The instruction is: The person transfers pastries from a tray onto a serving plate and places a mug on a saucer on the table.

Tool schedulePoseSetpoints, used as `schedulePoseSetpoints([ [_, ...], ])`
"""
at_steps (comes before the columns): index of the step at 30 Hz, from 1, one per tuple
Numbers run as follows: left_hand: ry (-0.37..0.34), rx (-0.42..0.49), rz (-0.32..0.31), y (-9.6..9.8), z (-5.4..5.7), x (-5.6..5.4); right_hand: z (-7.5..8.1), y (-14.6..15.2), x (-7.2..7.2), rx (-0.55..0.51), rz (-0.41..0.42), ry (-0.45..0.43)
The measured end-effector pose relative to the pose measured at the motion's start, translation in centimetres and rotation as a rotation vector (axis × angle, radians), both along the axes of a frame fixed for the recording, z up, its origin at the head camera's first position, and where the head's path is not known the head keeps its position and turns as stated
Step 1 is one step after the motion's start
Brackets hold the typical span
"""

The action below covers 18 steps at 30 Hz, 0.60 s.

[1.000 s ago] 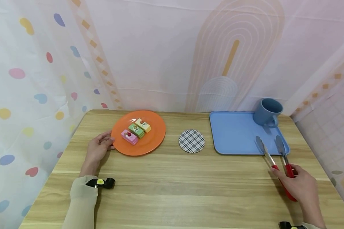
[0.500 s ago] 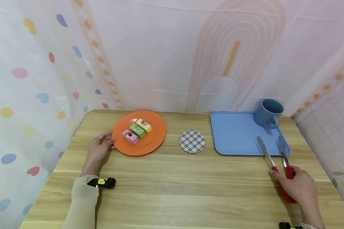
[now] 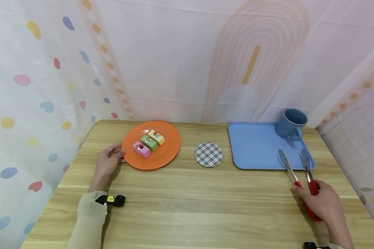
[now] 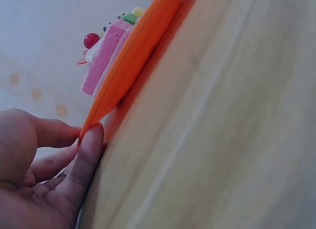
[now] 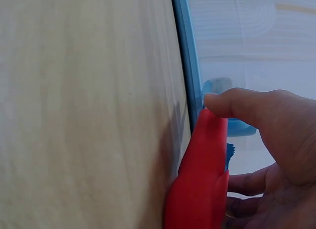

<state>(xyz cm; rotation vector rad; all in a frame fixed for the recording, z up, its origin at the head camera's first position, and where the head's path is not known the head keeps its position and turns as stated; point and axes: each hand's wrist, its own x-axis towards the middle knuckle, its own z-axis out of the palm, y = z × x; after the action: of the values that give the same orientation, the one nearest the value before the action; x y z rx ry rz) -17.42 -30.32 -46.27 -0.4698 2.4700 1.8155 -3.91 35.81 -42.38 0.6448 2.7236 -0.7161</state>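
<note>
My left hand [image 3: 107, 164] pinches the left rim of an orange plate [image 3: 168, 152] between thumb and fingers, as the left wrist view shows. On the plate, three small cake slices stand in a diagonal row: a pink slice [image 3: 141, 150], a green slice [image 3: 149, 142] and a pale yellow slice [image 3: 156, 137]. My right hand [image 3: 325, 204] holds a pair of tongs [image 3: 313, 188] by the red handles, its thumb lying on one handle in the right wrist view. The tongs' metal tips are spread apart over the near right part of a blue tray [image 3: 255, 148], with nothing between them.
A blue mug [image 3: 290, 123] stands upright at the tray's back right corner, handle toward the front right. Between plate and tray lies a round checked coaster [image 3: 208, 154]. The wooden table [image 3: 199, 207] meets a patterned cloth backdrop [image 3: 168, 62] at the back.
My right hand has shifted very slightly to the left with the tongs. The left hand, plate, slices, coaster, tray and mug keep their places.
</note>
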Motion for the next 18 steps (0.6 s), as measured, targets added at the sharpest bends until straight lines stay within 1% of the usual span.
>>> schedulePoseSetpoints([
  [2, -0.009, -0.018, -0.013, 0.1, 0.2, 0.1, 0.0, 0.0, 0.0, -0.009, 0.005, -0.006],
  [6, -0.008, -0.098, -0.052, 0.2, 0.8, 0.3, 0.2, 0.1, -0.1, -0.026, -0.001, -0.016],
  [9, 0.002, -0.152, -0.068, 0.5, 1.5, 0.6, 0.3, 0.1, -0.1, -0.038, -0.004, 0.001],
  [12, 0.016, -0.216, -0.062, 0.9, 2.2, 0.8, 0.5, 0.0, -0.1, -0.048, 0.012, 0.035],
  [14, 0.036, -0.288, -0.050, 1.2, 2.6, 1.0, 0.7, 0.1, -0.1, -0.053, 0.025, 0.054],
  [18, 0.106, -0.413, -0.024, 1.8, 3.3, 1.3, 1.0, 0.1, -0.3, -0.062, 0.023, 0.076],
])
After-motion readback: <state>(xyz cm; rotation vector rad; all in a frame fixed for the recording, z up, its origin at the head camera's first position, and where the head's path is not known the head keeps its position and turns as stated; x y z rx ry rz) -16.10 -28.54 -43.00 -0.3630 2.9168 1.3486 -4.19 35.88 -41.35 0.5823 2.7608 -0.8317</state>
